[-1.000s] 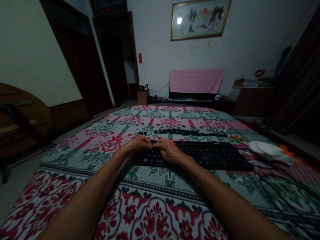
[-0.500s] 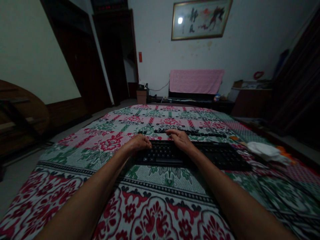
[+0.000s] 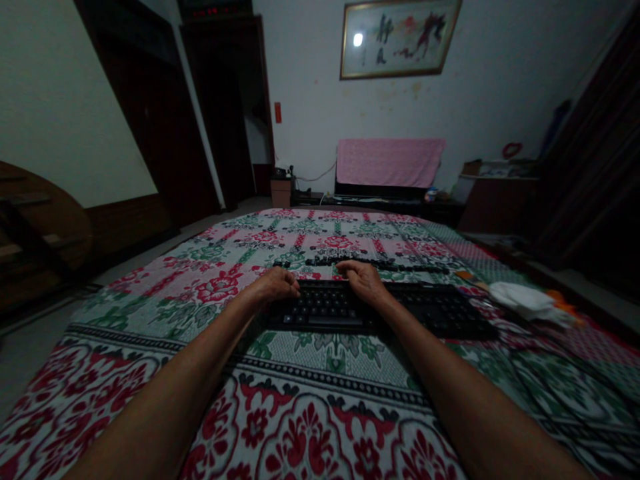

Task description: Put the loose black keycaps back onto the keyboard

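A black keyboard (image 3: 320,309) lies flat on the patterned cloth in front of me. My left hand (image 3: 280,285) is at its upper left corner, fingers curled together with the tips at the edge of the keys; whatever they grip is hidden. Across the keyboard's top edge reaches my right hand (image 3: 364,279), its fingers stretched to the left and slightly apart, with nothing visible between them. Just beyond them runs a row of small black loose pieces, apparently keycaps (image 3: 410,267). A few more dark pieces (image 3: 281,264) lie behind my left hand.
The floral cloth (image 3: 310,427) covers the wide surface under the keyboard. To the right are a crumpled white item (image 3: 523,300), an orange item (image 3: 563,308) and dark cables (image 3: 535,380). A pink towel (image 3: 390,162) hangs over something dark by the far wall.
The view has shifted slightly. Both hands stay in nearly the same places at the keyboard, with only slight finger movement on the right hand.
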`<state>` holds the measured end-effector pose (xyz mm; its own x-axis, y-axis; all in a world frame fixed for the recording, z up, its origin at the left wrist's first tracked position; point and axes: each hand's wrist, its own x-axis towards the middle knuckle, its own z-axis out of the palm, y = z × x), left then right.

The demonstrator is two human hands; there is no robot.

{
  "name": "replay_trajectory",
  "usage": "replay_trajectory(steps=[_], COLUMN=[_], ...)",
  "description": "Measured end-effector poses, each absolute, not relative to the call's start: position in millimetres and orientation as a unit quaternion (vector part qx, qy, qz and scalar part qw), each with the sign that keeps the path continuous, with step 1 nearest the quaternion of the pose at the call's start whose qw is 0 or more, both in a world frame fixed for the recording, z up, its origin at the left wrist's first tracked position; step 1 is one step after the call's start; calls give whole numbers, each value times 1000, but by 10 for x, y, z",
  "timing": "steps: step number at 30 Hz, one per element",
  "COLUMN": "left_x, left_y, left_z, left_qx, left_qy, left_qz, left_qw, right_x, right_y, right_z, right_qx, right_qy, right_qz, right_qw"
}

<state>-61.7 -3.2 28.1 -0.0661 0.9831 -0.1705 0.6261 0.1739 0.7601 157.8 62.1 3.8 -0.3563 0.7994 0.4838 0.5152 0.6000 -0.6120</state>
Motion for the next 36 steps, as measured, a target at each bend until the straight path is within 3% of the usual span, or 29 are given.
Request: replay_trajectory(steps=[10,16,23,27,36], left_x=[-637,-815,-803,-805,-868], left_y=[-25,83,23,44,23], left_z=[323,230,40,-26,-112], left_qx=[603,581,541,574,633], left_qy=[671,695,653,656,632], left_qz=[252,367,436,419,418], left_qw=[351,212,301,256,159], right_x=[1651,1641,1641,1633,1753], right_y=[615,607,594,589,738], right_z=[18,14,17,6,-3], right_qx=[-427,-430,-426,-425,-430], right_qy=[-838,-847,-853,-856,-786], right_qz=[101,91,78,70,225], right_qw=[323,300,292,285,383])
